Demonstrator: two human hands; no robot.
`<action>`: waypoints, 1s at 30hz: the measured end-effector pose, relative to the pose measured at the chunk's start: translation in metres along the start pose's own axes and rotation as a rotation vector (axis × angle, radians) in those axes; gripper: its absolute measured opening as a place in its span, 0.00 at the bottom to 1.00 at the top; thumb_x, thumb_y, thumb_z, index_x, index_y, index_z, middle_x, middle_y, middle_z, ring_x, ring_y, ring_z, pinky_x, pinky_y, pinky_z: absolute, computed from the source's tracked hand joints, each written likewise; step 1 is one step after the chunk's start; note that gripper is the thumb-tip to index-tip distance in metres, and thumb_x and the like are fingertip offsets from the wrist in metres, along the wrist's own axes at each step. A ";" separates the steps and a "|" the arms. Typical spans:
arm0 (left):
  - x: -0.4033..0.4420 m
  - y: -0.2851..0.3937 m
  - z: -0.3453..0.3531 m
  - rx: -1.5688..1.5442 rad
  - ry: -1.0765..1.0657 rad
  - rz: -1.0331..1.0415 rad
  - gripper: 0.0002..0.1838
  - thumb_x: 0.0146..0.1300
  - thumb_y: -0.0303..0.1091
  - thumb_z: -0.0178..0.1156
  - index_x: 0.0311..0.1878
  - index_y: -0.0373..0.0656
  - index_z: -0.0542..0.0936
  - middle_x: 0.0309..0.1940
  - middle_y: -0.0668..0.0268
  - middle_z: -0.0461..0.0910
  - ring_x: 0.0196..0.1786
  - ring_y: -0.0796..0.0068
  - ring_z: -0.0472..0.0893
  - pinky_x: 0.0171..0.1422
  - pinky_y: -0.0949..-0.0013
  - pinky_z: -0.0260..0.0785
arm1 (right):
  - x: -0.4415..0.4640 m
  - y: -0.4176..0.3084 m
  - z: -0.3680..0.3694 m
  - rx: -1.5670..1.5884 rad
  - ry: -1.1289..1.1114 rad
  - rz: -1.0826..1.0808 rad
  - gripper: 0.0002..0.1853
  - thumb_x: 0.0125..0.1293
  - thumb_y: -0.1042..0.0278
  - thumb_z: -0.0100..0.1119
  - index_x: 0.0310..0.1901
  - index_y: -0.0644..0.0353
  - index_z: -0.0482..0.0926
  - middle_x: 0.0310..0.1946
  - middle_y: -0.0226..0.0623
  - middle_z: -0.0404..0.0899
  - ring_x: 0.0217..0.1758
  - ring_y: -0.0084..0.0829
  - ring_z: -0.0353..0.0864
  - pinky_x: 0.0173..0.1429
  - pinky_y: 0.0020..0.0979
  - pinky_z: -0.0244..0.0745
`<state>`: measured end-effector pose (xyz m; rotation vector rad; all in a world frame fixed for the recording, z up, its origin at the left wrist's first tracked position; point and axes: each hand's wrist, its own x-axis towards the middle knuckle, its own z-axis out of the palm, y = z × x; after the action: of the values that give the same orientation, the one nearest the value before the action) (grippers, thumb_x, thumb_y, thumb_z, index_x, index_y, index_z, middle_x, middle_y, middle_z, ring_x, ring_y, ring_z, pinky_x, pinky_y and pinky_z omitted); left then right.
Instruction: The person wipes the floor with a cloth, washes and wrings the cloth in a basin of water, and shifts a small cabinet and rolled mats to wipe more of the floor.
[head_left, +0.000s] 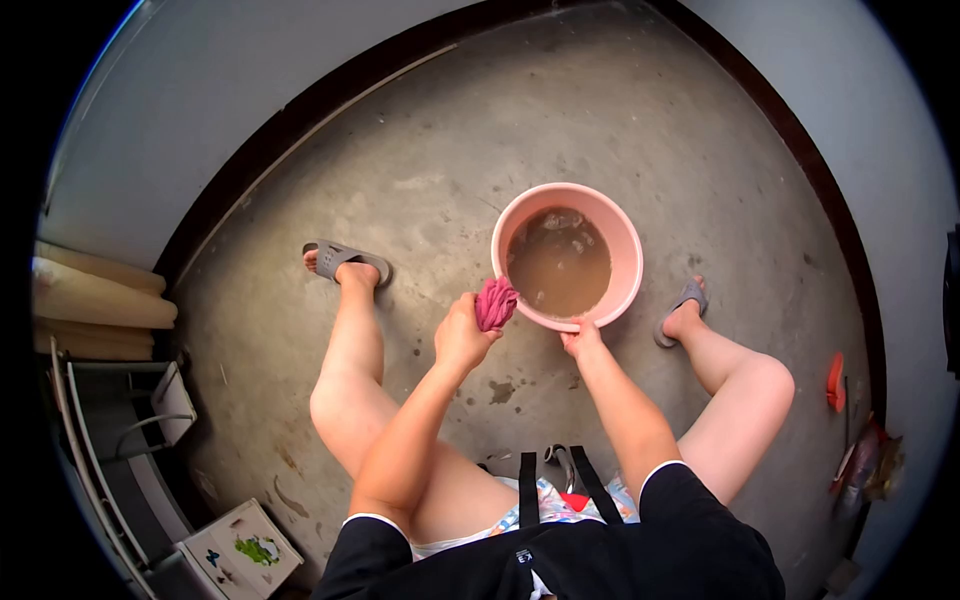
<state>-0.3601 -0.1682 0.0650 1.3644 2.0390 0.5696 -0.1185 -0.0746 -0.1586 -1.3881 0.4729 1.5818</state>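
Note:
A pink plastic basin (628,245) stands on the concrete floor in front of me, holding murky brown water (560,275) with some foam on its surface. My left hand (462,335) is closed around a bunched, twisted magenta cloth (496,304), which sits just beside the basin's left rim. With its fingers on the near rim, my right hand (582,338) grips the basin. Part of that hand's fingers is hidden by the rim.
My feet, in grey slippers (350,262), are planted on both sides of the basin. Wet spots (502,391) mark the concrete floor (430,150). A metal rack (120,410) and a white box with stickers (243,550) stand at the lower left; a red slipper (835,382) is by the right wall.

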 end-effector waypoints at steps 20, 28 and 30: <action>-0.050 -0.049 0.090 -0.297 -0.040 0.168 0.19 0.61 0.39 0.62 0.49 0.35 0.77 0.38 0.54 0.82 0.42 0.69 0.81 0.49 0.68 0.72 | -0.156 0.063 -0.035 -0.968 -0.645 -0.261 0.21 0.66 0.52 0.57 0.58 0.46 0.73 0.48 0.28 0.76 0.46 0.24 0.75 0.47 0.34 0.72; -0.060 -0.031 0.036 -0.558 -0.068 0.150 0.25 0.55 0.24 0.63 0.59 0.38 0.72 0.40 0.63 0.79 0.42 0.77 0.79 0.38 0.75 0.75 | -0.188 0.038 -0.022 -1.432 -0.721 -0.559 0.18 0.53 0.64 0.70 0.43 0.59 0.76 0.34 0.36 0.80 0.36 0.25 0.77 0.42 0.28 0.74; -0.067 -0.035 0.031 -0.699 -0.074 0.199 0.29 0.54 0.24 0.64 0.61 0.39 0.69 0.42 0.62 0.78 0.43 0.76 0.79 0.39 0.74 0.75 | -0.236 0.040 -0.010 -1.275 -0.741 -0.569 0.18 0.52 0.64 0.71 0.43 0.59 0.76 0.34 0.36 0.80 0.36 0.25 0.77 0.41 0.28 0.73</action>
<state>-0.3431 -0.2434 0.0365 1.1273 1.4338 1.1656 -0.1668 -0.1940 0.0429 -1.3821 -1.4720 1.7362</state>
